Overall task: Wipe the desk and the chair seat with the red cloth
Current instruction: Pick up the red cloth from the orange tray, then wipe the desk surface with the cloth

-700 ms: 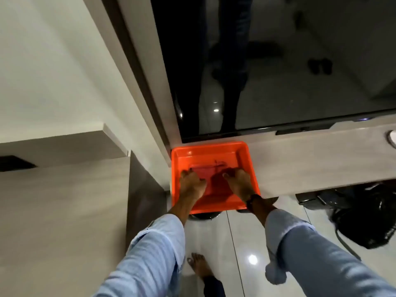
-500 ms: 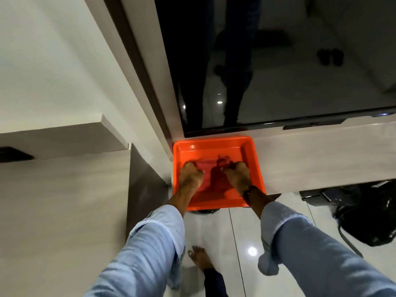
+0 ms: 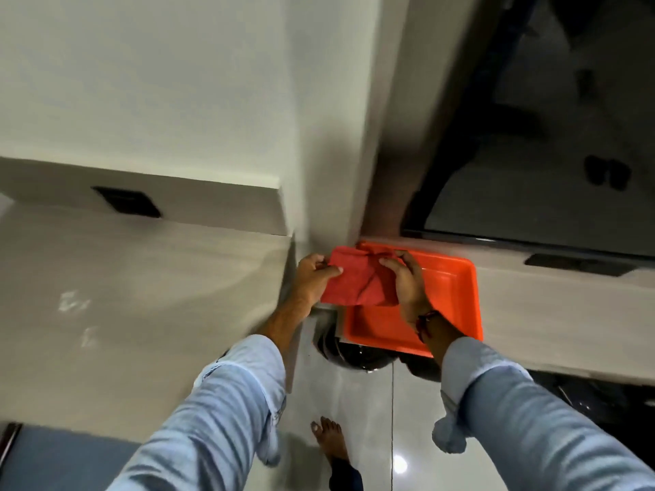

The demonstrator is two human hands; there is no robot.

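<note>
The red cloth [image 3: 358,278] hangs crumpled between my two hands, lifted above the left end of an orange tray [image 3: 450,306]. My left hand [image 3: 313,278] pinches its left edge and my right hand [image 3: 407,281] grips its right side. The tray sits on a pale wood-grain ledge [image 3: 567,313] below a dark glass panel. A wide pale desk surface [image 3: 141,313] fills the left of the view, just left of my left hand. No chair seat is clearly visible.
A dark glass panel [image 3: 567,136] rises behind the tray. A black socket plate [image 3: 127,202] is set in the raised back strip of the desk. Glossy floor tiles and my bare foot [image 3: 329,441] lie below. A black round object [image 3: 358,356] sits under the tray.
Both hands have lifted the red cloth out of the tray and carried it left. The view has swung left, so the desk now fills the left side.
</note>
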